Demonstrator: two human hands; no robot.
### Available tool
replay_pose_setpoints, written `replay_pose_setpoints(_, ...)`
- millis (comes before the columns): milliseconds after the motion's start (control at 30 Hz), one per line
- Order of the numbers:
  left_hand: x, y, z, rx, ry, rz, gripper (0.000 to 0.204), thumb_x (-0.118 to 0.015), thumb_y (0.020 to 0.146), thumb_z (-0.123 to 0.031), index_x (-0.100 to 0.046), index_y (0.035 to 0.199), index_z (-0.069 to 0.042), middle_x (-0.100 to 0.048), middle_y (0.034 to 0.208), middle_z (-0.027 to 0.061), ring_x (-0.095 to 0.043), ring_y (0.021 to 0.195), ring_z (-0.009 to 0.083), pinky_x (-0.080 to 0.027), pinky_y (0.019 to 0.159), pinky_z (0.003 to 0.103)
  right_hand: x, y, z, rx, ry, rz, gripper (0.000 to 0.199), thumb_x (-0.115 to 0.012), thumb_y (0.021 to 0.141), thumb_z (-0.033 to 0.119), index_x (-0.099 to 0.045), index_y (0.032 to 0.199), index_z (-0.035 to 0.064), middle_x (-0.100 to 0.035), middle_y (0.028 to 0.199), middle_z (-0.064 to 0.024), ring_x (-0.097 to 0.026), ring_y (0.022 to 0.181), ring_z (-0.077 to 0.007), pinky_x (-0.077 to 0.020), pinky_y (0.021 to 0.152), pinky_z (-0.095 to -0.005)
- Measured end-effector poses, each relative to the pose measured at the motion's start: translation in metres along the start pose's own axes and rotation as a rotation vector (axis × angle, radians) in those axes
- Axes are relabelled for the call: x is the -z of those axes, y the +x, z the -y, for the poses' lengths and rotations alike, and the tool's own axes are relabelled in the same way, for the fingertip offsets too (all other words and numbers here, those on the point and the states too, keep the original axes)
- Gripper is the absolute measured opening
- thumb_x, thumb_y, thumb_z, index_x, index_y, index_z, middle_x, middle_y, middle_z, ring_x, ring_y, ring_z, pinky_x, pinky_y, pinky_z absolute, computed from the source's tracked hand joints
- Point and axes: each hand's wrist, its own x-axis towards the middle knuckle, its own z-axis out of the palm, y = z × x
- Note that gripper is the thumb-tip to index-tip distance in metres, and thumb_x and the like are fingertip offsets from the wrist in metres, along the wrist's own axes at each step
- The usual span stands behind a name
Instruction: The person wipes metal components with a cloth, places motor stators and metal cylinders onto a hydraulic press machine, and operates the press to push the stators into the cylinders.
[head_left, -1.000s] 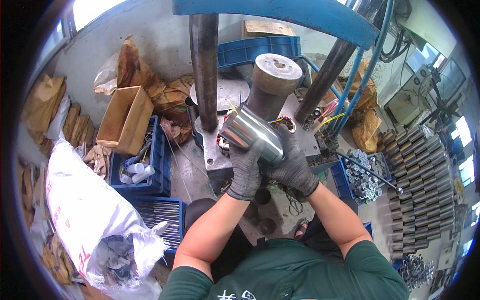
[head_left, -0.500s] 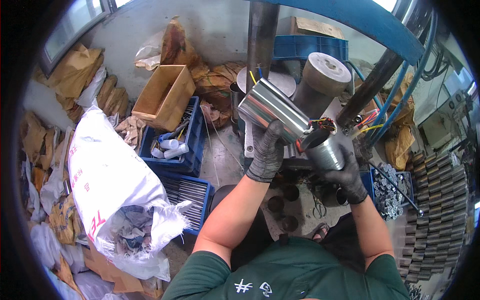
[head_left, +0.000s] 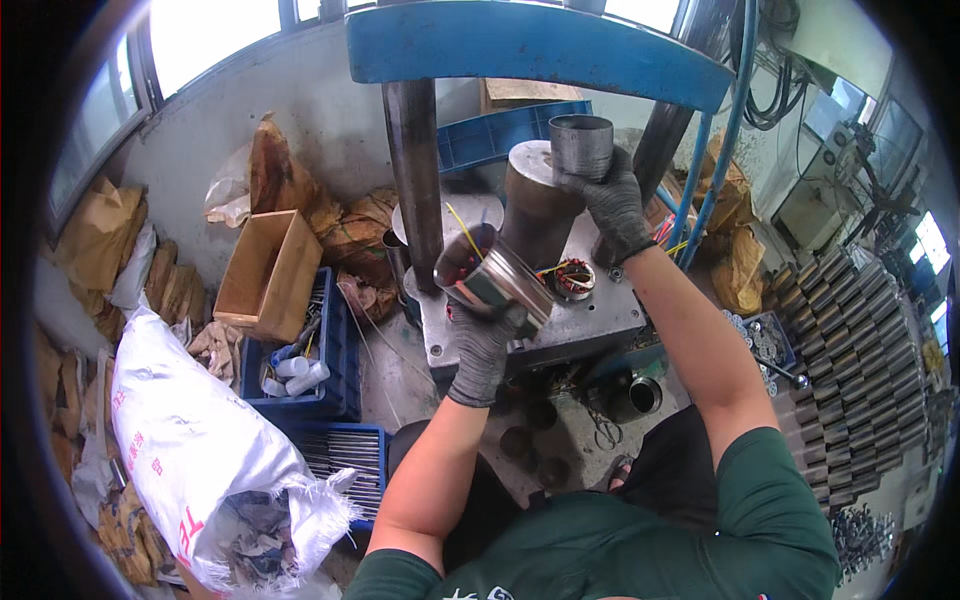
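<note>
My left hand (head_left: 486, 352), in a dark grey glove, is closed around a shiny metal cylinder (head_left: 508, 287). The cylinder is tilted, its open end toward the upper left, with a yellow wire sticking out there. My right hand (head_left: 618, 208), gloved too, grips a duller metal sleeve (head_left: 580, 150) held upright. That sleeve is beside the top of a thick round metal post (head_left: 540, 205); whether they touch I cannot tell. A wire-wound stator (head_left: 574, 279) with red, white and yellow leads sits on the metal press bed (head_left: 603, 318), right of the shiny cylinder.
A blue crossbeam (head_left: 540, 45) spans overhead between dark columns (head_left: 413, 180). Left are a wooden box (head_left: 268, 280) on a blue crate (head_left: 345, 350), a crate of rods (head_left: 340, 450) and a white sack (head_left: 190, 430). Stacked metal tubes (head_left: 850, 370) stand right. Scissors (head_left: 607, 432) lie below.
My right hand has lifted the duller sleeve up beside the post, away from the shiny cylinder. The stator now shows on the bed. My view has shifted right and up.
</note>
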Motion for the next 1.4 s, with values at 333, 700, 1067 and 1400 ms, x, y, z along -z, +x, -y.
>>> replay_pose_setpoints(333, -0.024, -0.003, 0.002, 0.168, 0.029, 0.189, 0.096, -0.091, 0.076, -0.024, -0.035, 0.153, -0.016, -0.052, 0.145, 0.0080, -0.052, 0.134, 0.0257, -0.047, 0.113, 0.046, 0.004, 0.005, 0.000, 0.149, -0.660, 0.045, 0.092, -0.087, 0.076, 0.053, -0.052, 0.143, 0.0015, -0.066, 0.131, -0.0212, -0.067, 0.118, -0.0343, -0.0502, 0.103, -0.0483)
replay_pose_setpoints(700, -0.070, -0.060, 0.004, -0.144, 0.691, 0.793, 0.106, -0.099, 0.055, -0.020, -0.048, 0.146, -0.008, -0.057, 0.141, 0.0170, -0.056, 0.132, 0.0342, -0.046, 0.113, 0.046, 0.168, -0.234, 0.090, -1.045, 0.460, 0.400, 0.054, -0.066, 0.085, 0.007, -0.059, 0.138, 0.0058, -0.068, 0.120, -0.0058, -0.068, 0.103, -0.0167, -0.0581, 0.089, -0.0298)
replay_pose_setpoints(1067, -0.068, -0.106, 0.050, 0.024, 0.715, 0.810, 0.048, -0.078, 0.090, -0.027, -0.066, 0.127, 0.000, -0.065, 0.133, 0.0187, -0.061, 0.125, 0.0349, -0.044, 0.111, 0.046, 0.400, -0.417, 0.142, -0.985, 0.397, -0.424, 0.030, -0.065, 0.076, 0.005, -0.069, 0.105, 0.0009, -0.072, 0.088, -0.0076, -0.070, 0.073, -0.0144, -0.0557, 0.058, -0.0255)
replay_pose_setpoints(1400, -0.012, -0.125, 0.087, 0.508, 0.722, 0.810, 0.032, -0.065, 0.102, -0.013, -0.062, 0.130, 0.003, -0.067, 0.128, 0.0120, -0.063, 0.116, 0.0220, -0.049, 0.103, 0.035, 0.589, -0.721, 0.052, -1.172, -0.251, -1.741, 0.014, -0.057, 0.093, 0.018, -0.066, 0.103, 0.0137, -0.064, 0.070, -0.0066, -0.056, 0.049, -0.0156, -0.0397, 0.041, -0.0335)
